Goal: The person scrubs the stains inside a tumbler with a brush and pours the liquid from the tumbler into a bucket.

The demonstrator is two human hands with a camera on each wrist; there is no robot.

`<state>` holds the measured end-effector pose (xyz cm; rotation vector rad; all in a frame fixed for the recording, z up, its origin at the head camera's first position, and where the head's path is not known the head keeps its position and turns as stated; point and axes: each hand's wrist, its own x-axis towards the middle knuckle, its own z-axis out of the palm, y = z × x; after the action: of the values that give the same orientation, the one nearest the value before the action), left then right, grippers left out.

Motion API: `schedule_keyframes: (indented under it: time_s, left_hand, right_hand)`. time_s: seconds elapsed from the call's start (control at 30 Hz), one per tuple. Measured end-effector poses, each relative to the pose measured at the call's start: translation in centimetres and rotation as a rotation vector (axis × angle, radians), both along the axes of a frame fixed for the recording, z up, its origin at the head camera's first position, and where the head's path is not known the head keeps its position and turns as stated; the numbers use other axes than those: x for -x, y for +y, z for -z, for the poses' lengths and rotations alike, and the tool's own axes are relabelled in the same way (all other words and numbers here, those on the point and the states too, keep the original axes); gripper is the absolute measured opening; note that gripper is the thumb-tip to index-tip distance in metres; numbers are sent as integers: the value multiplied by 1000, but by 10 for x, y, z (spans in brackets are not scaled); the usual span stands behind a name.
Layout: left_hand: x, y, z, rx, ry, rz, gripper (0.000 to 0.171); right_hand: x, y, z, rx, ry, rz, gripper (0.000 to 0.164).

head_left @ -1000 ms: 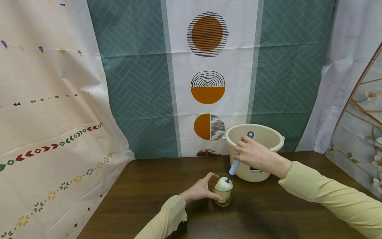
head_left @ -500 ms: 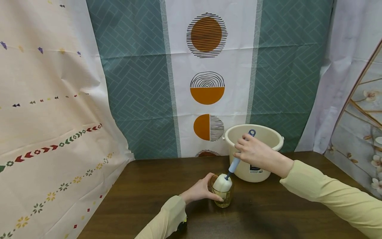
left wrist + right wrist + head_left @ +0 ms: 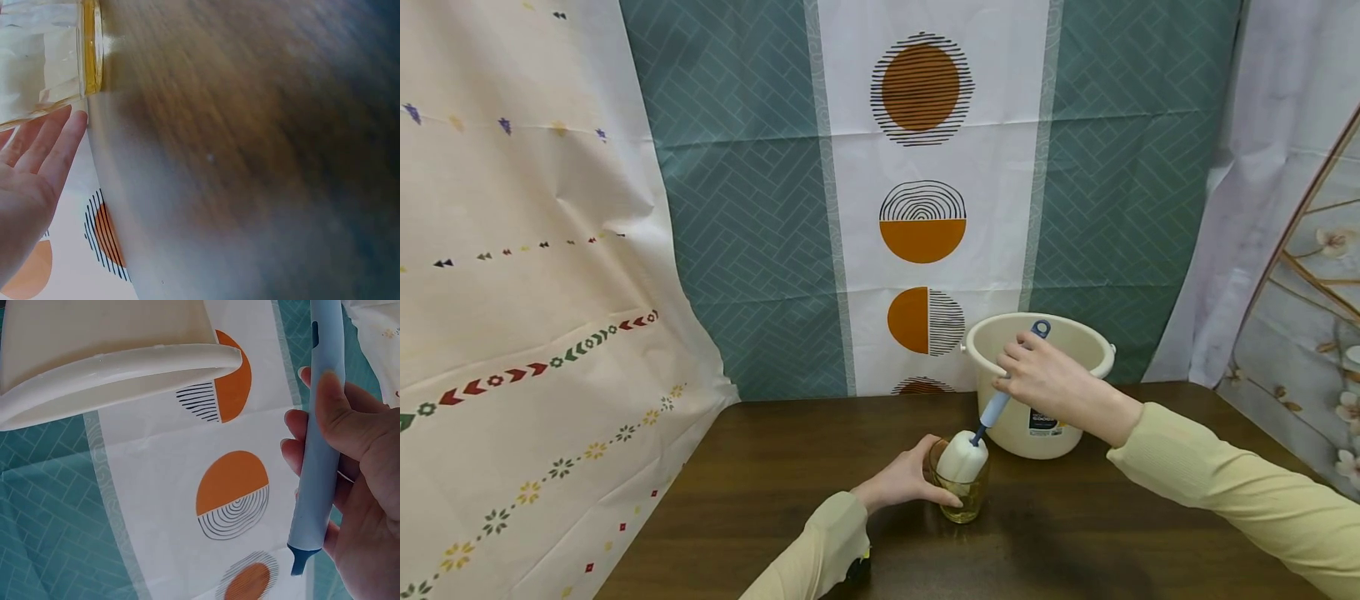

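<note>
An amber-tinted drinking glass (image 3: 964, 504) stands upright on the brown table, and my left hand (image 3: 908, 477) grips its side with thumb and fingers around it. In the left wrist view the glass (image 3: 44, 59) shows its thick yellowish base, with fingertips against its wall. My right hand (image 3: 1051, 379) holds a cup brush by its light-blue handle (image 3: 996, 408), which leans up toward the right. The white sponge head (image 3: 962, 458) sits partly inside the glass, its top above the rim. The right wrist view shows thumb and fingers wrapped around the brush handle (image 3: 317, 462).
A cream bucket (image 3: 1026, 429) with a dark label stands just behind the glass, under my right hand. The wooden table (image 3: 790, 467) runs back to a patterned curtain (image 3: 752, 208). Cream cloth (image 3: 535, 333) hangs along the left side.
The right hand has risen slightly and shifted right, drawing the brush's sponge head higher in the glass. My left hand keeps its grip in the same place.
</note>
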<state>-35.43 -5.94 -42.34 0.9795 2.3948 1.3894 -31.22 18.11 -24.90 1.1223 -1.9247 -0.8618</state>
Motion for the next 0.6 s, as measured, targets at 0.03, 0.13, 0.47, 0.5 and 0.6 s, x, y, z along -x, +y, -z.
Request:
schedule_keyframes:
  time_s: [0.03,0.13,0.47,0.5,0.6]
  left_hand:
    - [0,0,0,1,0,1,65]
    - [0,0,0,5,2,0,65]
    - [0,0,-1,-7,-10,14,63]
    - [0,0,-1,-9,-7,14,63]
    - [0,0,-1,-8,5,12,62]
  right_hand:
    - [0,0,0,3,-1,-3,21]
    - [0,1,-1,8,-4,-12,20]
    - [-3,2,-4,-16,-44,3,24]
    - [-3,2,-4,-15,-43,1,24]
    - [-3,3,-5,-7,-51,-14,24]
